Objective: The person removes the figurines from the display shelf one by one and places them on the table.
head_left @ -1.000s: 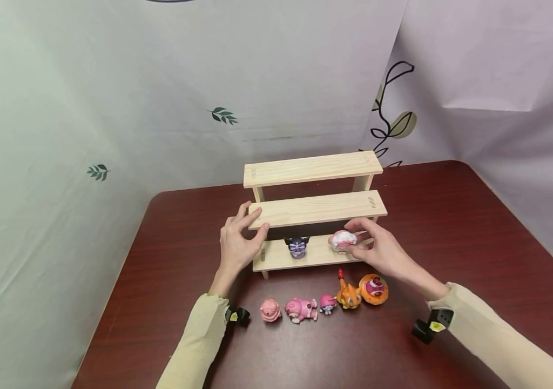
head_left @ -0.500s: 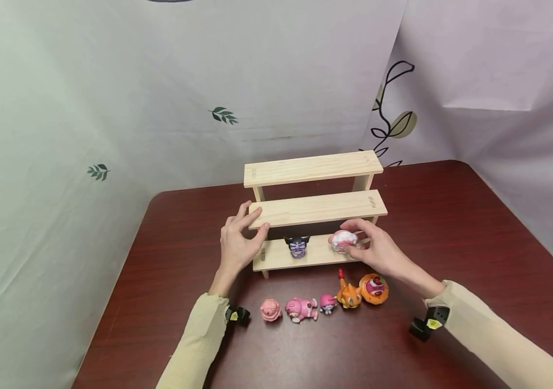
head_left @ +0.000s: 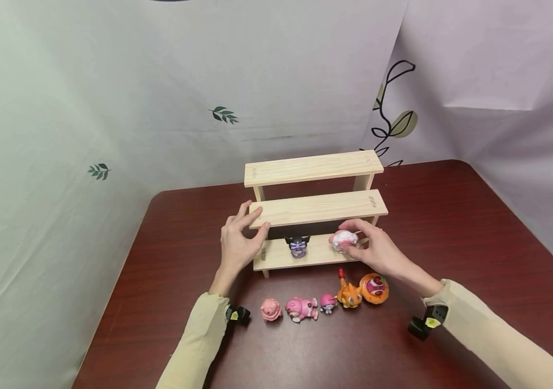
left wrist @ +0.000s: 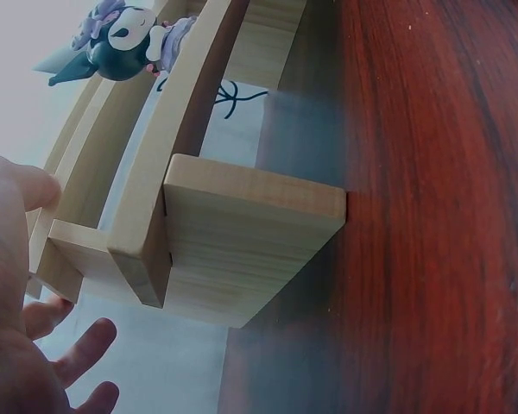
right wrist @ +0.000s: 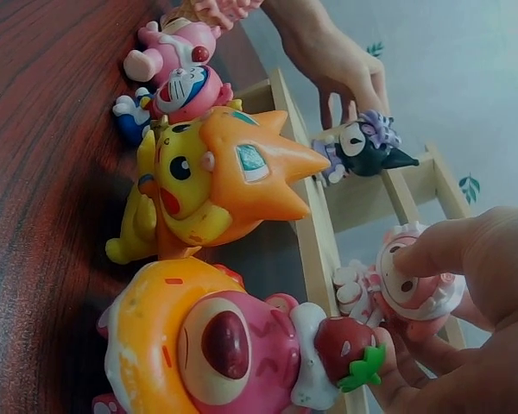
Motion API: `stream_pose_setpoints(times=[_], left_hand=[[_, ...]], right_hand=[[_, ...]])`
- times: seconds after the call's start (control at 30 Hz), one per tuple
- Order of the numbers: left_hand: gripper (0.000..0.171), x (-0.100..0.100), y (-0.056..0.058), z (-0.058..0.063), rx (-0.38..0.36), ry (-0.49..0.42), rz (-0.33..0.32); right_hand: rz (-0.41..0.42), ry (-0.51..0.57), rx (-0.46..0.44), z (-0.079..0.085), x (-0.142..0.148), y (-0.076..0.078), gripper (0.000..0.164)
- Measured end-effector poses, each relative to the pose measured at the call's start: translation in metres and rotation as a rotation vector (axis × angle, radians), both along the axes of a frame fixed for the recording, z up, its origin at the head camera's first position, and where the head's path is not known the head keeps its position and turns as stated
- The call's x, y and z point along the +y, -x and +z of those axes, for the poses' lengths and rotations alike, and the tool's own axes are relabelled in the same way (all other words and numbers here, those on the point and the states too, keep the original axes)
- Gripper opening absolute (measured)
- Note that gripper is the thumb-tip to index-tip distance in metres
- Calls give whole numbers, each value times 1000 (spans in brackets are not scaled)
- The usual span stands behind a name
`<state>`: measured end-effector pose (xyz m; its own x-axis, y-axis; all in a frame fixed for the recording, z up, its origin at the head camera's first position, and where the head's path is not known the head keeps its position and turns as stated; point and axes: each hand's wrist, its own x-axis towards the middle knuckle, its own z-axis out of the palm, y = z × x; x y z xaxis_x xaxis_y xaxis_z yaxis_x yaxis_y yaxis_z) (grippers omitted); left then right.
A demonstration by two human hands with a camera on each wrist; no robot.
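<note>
A three-tier wooden shelf stands on the dark red table. My left hand grips the left end of its middle board, thumb at the front edge. On the bottom tier, my right hand pinches a pink-and-white figurine between thumb and fingers. The right wrist view shows that figurine with a white-frilled pink hood, its feet at the board. A black-and-purple figurine sits to its left on the same tier; in the left wrist view this black-eared figurine is at the top.
In front of the shelf lies a row: a round pink figurine, a pink bear, a small pink-hooded figurine, an orange-hooded yellow figurine and a bear in an orange ring. A pale cloth hangs behind.
My right hand has shifted slightly left around the pink-and-white figurine, which stays at nearly the same spot on the bottom tier. My left hand keeps its place on the shelf.
</note>
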<state>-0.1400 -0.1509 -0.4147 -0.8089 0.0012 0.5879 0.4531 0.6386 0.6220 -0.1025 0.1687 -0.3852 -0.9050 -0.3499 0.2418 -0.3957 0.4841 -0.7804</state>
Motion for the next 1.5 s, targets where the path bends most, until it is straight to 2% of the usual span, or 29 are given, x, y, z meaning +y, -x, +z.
stream_pose_setpoints(times=[0.57,1.03,1.23,1.5], left_hand=[[38,0,0,1,2,3,6],[38,1,-2,1,-23,-5,3],[38,1,-1,2,3,-9,-7],[38,1,-1,2,3,-11,-12]], right_hand=[[7,-21,51,-3,2,-2,37],[-6,-27,32,-2,12,-7,36],[-1,-25,43,-2,17,-9,35],[24,-10,71,2,23,-15,38]])
